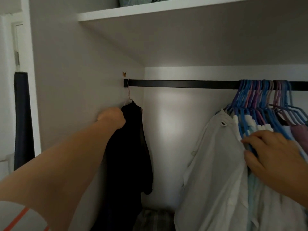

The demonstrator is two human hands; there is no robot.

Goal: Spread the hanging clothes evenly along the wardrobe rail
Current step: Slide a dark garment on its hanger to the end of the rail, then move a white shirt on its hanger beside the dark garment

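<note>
hanging at the far left end of the dark rail (183, 84), right against the side wall, a black garment (130, 147) droops from a thin pale hanger (128, 95). the left hand (111, 118) reaches up to the garment's left shoulder, just below the hanger, with its fingers curled into the dark cloth and grasping it; the fingertips themselves are hidden behind the hand.

a long bare stretch of rail separates this garment from the rest of the clothes, which are bunched tight at the right end. there a crowd of blue and purple hangers (260, 104) hooks over the rail, packed one against another. the leftmost of the bunch is a white shirt (215, 164) with a small dark label at its collar; behind it lie pale blue and white pieces and, toward the right edge, a mauve one (300, 135).

the right hand (273, 154) lies on the bunched clothes just right of the white shirt's shoulder, its fingers (250, 139) nearly straight, released, touching the blue hangers' arms without closing round anything.

above the rail runs a white shelf (166, 10) with a greenish bundle (141, 0) on it. on the wardrobe floor below sits a plaid fabric (153, 219).
</note>
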